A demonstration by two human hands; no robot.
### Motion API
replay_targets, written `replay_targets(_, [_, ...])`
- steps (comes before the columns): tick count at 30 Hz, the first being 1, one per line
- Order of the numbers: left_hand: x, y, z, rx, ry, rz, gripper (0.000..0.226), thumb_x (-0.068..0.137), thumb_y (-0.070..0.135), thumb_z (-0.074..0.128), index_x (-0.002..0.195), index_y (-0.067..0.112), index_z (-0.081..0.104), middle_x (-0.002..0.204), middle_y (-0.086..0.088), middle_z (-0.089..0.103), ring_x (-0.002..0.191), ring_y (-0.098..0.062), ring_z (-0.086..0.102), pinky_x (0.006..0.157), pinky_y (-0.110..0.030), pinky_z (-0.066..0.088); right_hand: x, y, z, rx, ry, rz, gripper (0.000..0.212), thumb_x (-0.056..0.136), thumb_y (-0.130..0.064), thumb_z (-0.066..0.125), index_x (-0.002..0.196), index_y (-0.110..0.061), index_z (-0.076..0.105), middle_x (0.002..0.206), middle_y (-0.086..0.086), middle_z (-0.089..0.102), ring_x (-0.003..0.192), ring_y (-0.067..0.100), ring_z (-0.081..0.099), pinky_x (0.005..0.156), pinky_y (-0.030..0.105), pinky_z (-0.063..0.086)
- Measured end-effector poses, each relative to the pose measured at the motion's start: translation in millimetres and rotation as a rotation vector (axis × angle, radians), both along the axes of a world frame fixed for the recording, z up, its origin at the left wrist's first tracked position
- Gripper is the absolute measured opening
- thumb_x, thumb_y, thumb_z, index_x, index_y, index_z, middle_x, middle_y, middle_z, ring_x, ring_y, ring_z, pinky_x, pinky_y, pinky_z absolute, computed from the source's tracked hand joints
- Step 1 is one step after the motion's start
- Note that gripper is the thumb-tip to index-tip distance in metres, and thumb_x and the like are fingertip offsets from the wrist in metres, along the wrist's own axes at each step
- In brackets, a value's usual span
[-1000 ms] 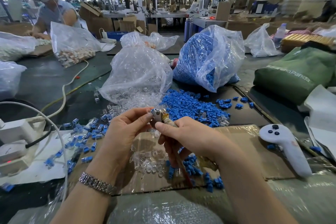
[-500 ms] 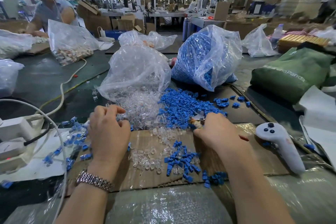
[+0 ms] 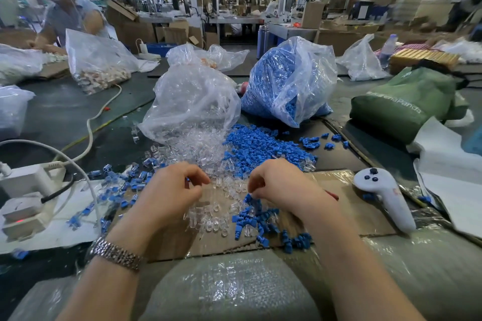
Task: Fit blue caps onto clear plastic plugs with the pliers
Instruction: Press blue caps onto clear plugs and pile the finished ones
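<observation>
Factory bench: clear plugs [image 3: 208, 214] and blue caps [image 3: 257, 219] lie heaped within reach on cardboard [image 3: 347, 219]. Left hand [image 3: 169, 193] pinches toward plugs; right hand [image 3: 281, 185] curls over caps, apparently palming red-handled pliers [image 3: 331, 194].

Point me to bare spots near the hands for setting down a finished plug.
Bare cardboard between the right hand and the white controller; also the bubble wrap between the forearms. Crowded: clear plugs and blue caps between the hands, capped pieces left of the left hand.
</observation>
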State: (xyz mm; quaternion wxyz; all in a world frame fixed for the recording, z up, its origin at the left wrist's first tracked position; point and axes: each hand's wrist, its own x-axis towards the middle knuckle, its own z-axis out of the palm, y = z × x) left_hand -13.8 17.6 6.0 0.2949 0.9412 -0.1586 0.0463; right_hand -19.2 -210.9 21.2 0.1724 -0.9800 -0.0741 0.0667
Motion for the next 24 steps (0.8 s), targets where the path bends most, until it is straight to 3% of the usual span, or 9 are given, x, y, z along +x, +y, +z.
replay_targets(5, [-8, 14, 1, 0.194, 0.071, -0.015, 0.018, 0.092, 0.021, 0.071, 0.099, 0.038, 0.073, 0.089, 0.023, 0.063, 0.074, 0.012, 0.057, 0.060, -0.004, 0.041, 5, 4, -9, -0.038, 0.010, -0.004, 0.007, 0.089, -0.022, 0.078, 0.095, -0.024, 0.077, 0.095, -0.004, 0.074, 0.088, 0.015, 0.068, 0.084, 0.037, 0.060])
replay_targets(9, [-9, 7, -7, 0.213, 0.065, 0.011, 0.013, 0.093, 0.034, 0.072, 0.105, 0.033, 0.074, 0.091, 0.023, 0.062, 0.078, 0.011, 0.055, 0.060, -0.006, 0.037, 6, 8, -15, -0.051, -0.015, -0.005, 0.005, 0.091, -0.021, 0.075, 0.096, -0.023, 0.076, 0.094, -0.002, 0.073, 0.086, 0.017, 0.067, 0.079, 0.034, 0.058])
replay_targets(14, [-6, -3, -11, 0.223, 0.110, 0.032, 0.005, 0.091, 0.034, 0.073, 0.095, 0.032, 0.075, 0.083, 0.020, 0.062, 0.075, 0.008, 0.059, 0.054, -0.007, 0.039, 2, 11, -20, -0.034, -0.105, -0.020, 0.009, 0.093, -0.014, 0.063, 0.088, -0.021, 0.062, 0.092, -0.003, 0.063, 0.087, 0.019, 0.061, 0.081, 0.038, 0.056])
replay_targets(18, [-5, -9, -11, 0.247, 0.114, 0.041, 0.003, 0.091, 0.038, 0.073, 0.093, 0.037, 0.071, 0.082, 0.020, 0.062, 0.072, 0.009, 0.059, 0.049, -0.007, 0.039, -4, 14, -22, 0.034, -0.186, -0.056, 0.011, 0.097, -0.014, 0.057, 0.101, -0.018, 0.066, 0.101, 0.002, 0.068, 0.093, 0.022, 0.062, 0.083, 0.041, 0.056])
replay_targets(24, [-4, -11, -16, 0.218, 0.050, 0.078, 0.003, 0.093, 0.037, 0.071, 0.091, 0.037, 0.072, 0.081, 0.024, 0.058, 0.073, 0.011, 0.056, 0.059, -0.007, 0.039, -5, 23, -23, 0.125, -0.261, -0.100, 0.007, 0.099, -0.022, 0.061, 0.098, -0.022, 0.068, 0.102, -0.002, 0.064, 0.091, 0.018, 0.062, 0.082, 0.039, 0.055])
